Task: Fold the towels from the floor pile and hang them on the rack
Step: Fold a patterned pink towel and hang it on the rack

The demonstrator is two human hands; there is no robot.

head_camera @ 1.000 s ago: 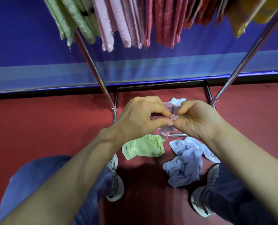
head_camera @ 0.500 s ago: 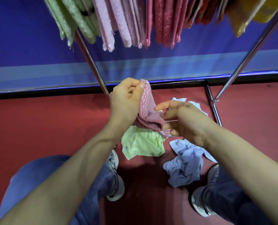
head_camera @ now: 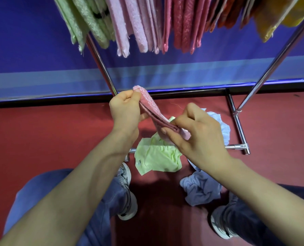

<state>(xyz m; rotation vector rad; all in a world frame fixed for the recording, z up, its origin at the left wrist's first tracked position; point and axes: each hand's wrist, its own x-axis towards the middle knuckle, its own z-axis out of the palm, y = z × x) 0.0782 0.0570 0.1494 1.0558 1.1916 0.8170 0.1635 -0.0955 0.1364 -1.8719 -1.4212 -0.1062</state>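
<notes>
Now I am holding the small pink woven towel [head_camera: 152,110], folded into a narrow strip, in the air between my two hands, above the red floor [head_camera: 41,139] and in front of the chrome metal rack [head_camera: 101,63]. My left hand [head_camera: 126,110] is pinching its upper end between thumb and curled fingers. My right hand [head_camera: 195,135] is pinching the lower folded edge with thumb and forefinger.

I am judging it as light, soft and limp. The layers could be sliding apart, so I think it is best taken at the folded edge, all layers pinched together.

The crumpled light green towel [head_camera: 156,158] and the crumpled pale blue towel [head_camera: 201,190] are lying on the floor by the rack's front base bar. My right hand is covering the pink strip's lower end, so I cannot count its layers, nor tell whether the blue cloth is one piece or two. The rack's top rail is cut off at the upper edge. Only the lower ends of the hanging towels [head_camera: 135,23] are showing.
</notes>
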